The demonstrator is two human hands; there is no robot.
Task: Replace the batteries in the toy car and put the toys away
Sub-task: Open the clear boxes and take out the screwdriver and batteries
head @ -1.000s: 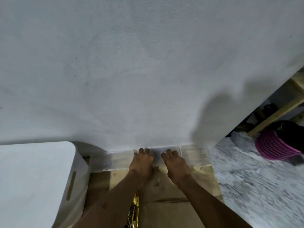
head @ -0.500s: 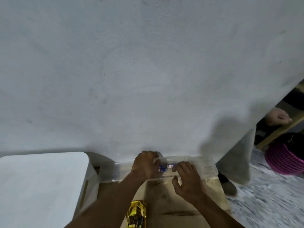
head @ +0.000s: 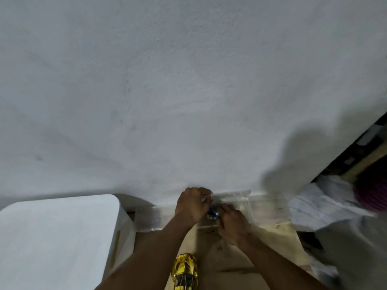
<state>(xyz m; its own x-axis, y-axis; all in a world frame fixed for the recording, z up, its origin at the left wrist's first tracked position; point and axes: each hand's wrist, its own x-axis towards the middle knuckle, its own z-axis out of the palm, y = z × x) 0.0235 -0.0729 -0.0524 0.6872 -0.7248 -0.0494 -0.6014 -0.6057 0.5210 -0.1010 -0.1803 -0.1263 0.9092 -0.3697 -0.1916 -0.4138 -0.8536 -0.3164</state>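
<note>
- The left grip (head: 193, 206) sits just below the middle of the frame, at the foot of the white wall (head: 188, 91). It is clenched, with its fingers curled round the left end of the clear lid (head: 230, 194).
- That lid stands tilted up above the clear box (head: 270, 210). The box lies along the wall at the far edge of the wooden tabletop (head: 234, 262) and reaches out to the left and right of both grips.
- The right grip (head: 232, 225) lies just below and to the right of the left one, almost touching it. Its knuckles face up and its fingers bend in toward the box. The fingertips are blurred, so I cannot tell whether it pinches anything.
- A small blue thing (head: 212, 214) shows in the narrow gap between the two grips, inside the box and right at the right grip's fingertips. It is too small and blurred to name.
- The gold toy car (head: 185, 273) lies on the tabletop at the bottom centre of the frame. It is well below both grips, between the two forearms and just right of the left one. Neither grip holds it, and the bottom edge of the frame cuts off its lower end.
- A white bin (head: 58, 237) with a slot handle in its side fills the lower left, just beside the left end of the box.
- At the right are a marbled floor (head: 310, 208) and, against the right edge, a blurred pink basket (head: 372, 197).
</note>
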